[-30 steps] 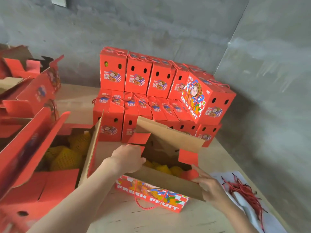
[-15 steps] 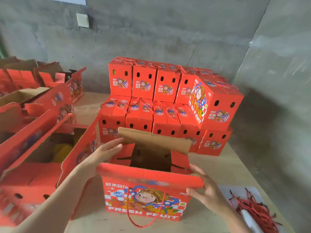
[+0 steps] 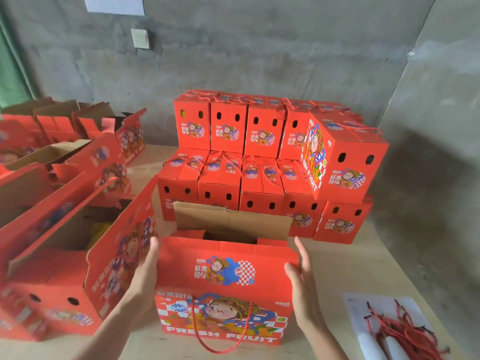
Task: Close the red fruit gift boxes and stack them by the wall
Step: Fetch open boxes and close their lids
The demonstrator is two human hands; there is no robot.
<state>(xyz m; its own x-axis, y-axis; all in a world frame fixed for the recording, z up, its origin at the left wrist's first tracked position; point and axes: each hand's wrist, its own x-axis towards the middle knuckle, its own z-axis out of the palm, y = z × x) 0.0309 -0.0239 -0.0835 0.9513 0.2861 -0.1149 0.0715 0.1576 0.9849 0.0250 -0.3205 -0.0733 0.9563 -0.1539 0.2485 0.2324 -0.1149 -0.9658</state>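
The red gift box [image 3: 225, 289] stood on the table [image 3: 340, 258] in front of the person, its near flap folded over the top and its far brown flap [image 3: 233, 220] upright. The left hand [image 3: 145, 278] and right hand [image 3: 302, 280] lay flat against its two ends, fingers straight and together. Behind it, closed boxes [image 3: 270, 157] were stacked against the wall; open boxes [image 3: 65, 229] sat to the left.

Half-closed box [image 3: 226, 289] before stacked boxes [image 3: 259, 162] (wallward).
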